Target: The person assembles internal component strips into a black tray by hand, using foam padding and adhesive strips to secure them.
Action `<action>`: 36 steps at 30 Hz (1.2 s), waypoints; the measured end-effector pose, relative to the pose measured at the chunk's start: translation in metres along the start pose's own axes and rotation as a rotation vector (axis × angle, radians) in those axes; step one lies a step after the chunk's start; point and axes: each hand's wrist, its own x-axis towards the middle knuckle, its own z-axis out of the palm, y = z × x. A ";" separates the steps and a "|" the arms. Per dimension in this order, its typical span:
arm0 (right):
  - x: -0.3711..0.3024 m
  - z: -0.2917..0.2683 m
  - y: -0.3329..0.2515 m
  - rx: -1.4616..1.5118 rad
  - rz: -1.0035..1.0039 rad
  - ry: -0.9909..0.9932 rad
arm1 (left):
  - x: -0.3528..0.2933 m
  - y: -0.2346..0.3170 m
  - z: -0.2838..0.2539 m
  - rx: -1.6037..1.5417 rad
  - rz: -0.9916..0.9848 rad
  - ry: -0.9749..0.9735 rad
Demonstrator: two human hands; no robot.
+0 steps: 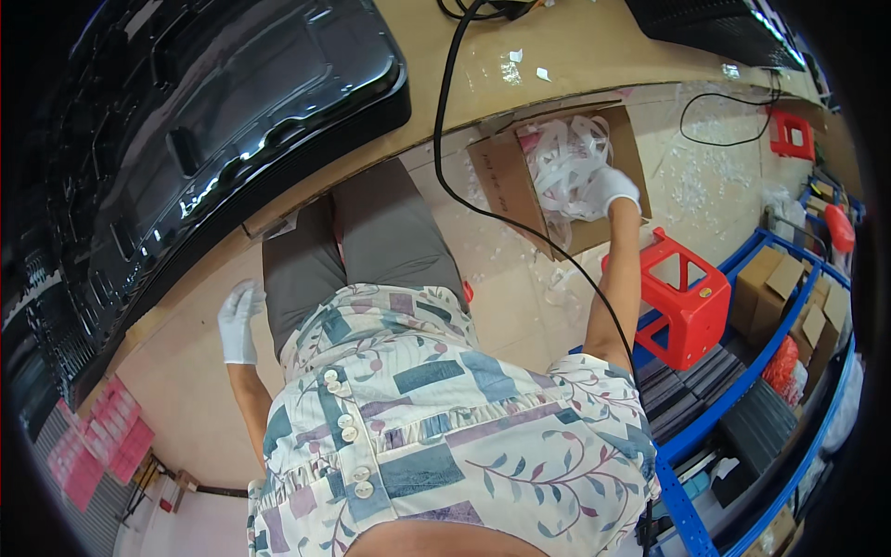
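My right hand, in a white glove, reaches down into an open cardboard box on the floor. Its fingers run in among a tangle of white plastic strips, and white on white hides whether they grip any. My left hand, also gloved in white, hangs beside my thigh with loosely bent fingers and nothing in it. Over at the left, glossy black moulded plastic trays lie stacked on the workbench.
A black cable droops from the bench past my right arm. Beside that arm is a red plastic stool; a blue metal rack holds boxes and dark panels. Another red stool sits farther off. White scraps litter the floor.
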 end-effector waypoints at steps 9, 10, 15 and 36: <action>0.178 0.268 0.058 0.020 0.015 0.453 | -0.004 -0.063 -0.002 -0.406 -0.206 0.030; 0.187 0.266 -0.020 0.082 -0.076 0.453 | -0.027 -0.068 -0.017 -0.360 -0.190 0.129; 0.142 0.159 -0.038 -0.063 -0.274 -0.019 | -0.055 -0.082 -0.032 -0.599 -0.326 0.229; -0.026 0.059 0.009 0.404 0.319 0.443 | 0.047 -0.143 -0.026 -0.498 -0.426 -0.134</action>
